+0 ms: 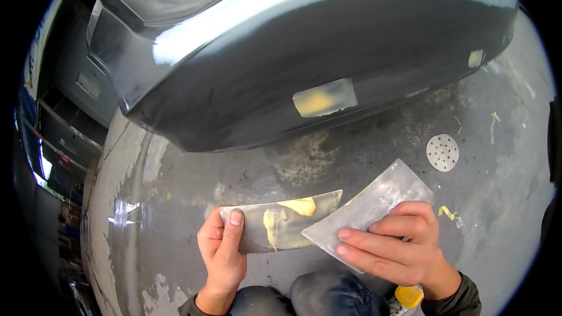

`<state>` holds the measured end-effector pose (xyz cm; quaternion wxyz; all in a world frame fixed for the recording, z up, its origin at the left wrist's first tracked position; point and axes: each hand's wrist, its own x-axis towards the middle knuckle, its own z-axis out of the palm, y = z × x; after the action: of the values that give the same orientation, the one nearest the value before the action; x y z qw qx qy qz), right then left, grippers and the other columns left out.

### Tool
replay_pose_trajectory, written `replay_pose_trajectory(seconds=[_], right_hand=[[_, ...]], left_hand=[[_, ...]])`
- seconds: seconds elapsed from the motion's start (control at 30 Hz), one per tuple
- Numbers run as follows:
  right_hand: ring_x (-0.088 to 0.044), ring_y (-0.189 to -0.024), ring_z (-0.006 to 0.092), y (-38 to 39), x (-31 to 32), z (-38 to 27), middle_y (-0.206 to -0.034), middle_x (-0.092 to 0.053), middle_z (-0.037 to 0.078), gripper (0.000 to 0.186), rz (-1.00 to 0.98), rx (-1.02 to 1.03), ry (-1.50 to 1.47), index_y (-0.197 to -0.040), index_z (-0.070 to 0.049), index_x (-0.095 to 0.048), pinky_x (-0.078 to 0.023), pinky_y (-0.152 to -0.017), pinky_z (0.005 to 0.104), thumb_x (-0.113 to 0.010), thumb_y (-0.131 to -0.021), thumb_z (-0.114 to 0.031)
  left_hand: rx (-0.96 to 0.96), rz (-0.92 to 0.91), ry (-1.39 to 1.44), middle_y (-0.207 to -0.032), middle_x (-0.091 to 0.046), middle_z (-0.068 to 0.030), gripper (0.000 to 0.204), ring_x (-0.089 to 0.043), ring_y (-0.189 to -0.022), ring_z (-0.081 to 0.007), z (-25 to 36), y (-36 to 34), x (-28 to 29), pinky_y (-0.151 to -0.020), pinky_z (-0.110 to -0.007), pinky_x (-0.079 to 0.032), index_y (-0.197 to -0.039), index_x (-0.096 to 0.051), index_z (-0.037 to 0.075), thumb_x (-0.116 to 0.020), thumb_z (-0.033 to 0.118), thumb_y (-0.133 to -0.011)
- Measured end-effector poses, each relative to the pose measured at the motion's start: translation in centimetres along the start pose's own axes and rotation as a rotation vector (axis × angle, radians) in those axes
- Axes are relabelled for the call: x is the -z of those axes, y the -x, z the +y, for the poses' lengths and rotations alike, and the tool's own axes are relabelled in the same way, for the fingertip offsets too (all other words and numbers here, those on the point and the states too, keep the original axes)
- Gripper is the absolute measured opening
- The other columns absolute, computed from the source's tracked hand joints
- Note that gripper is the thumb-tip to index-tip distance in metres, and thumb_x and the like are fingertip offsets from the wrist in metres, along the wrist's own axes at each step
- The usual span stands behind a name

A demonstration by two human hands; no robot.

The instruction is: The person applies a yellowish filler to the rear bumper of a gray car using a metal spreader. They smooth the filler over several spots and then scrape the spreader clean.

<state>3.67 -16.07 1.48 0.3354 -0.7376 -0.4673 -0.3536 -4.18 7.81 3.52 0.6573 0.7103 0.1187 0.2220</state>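
My left hand [225,251] grips the left end of a thin grey putty spreader [250,229], thumb on top. Soft yellow putty [301,205] sits on its upper edge, with a smeared streak beside it. In my right hand [407,246] is a second, paler grey spreader [377,196], tilted, with my fingers across its face. Its lower left corner overlaps the right end of the first spreader; whether they touch I cannot tell. Beyond them curves a dark grey car body panel [234,88], bearing a yellowish putty patch [325,98] low in its middle.
A smaller pale patch [476,58] marks the panel's right end. On the grey floor [175,199] lie a round perforated sanding disc [442,153] and a yellow scrap [446,212]. Something yellow and rounded [409,296] shows beside my knees [333,292]. Shelving and clutter line the left side.
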Motion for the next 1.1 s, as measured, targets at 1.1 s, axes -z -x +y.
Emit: replay_pose_trajectory(seconds=[1.1], right_hand=[[-0.063, -0.087, 0.0236, -1.7, 0.4, 9.3, -0.099, -0.069, 0.012, 0.025, 0.379, 0.012, 0.333, -0.094, -0.002, -0.068, -0.048, -0.072, 0.0313, -0.068, -0.069, 0.0]], left_hand=[[0.031, 0.181, 0.135, -0.085, -0.063, -0.0023, 0.018, -0.057, -0.076, -0.0072, -1.5, -0.4, 0.8, -0.072, -0.022, -0.046, -0.093, -0.057, 0.002, -0.049, 0.018, -0.098]])
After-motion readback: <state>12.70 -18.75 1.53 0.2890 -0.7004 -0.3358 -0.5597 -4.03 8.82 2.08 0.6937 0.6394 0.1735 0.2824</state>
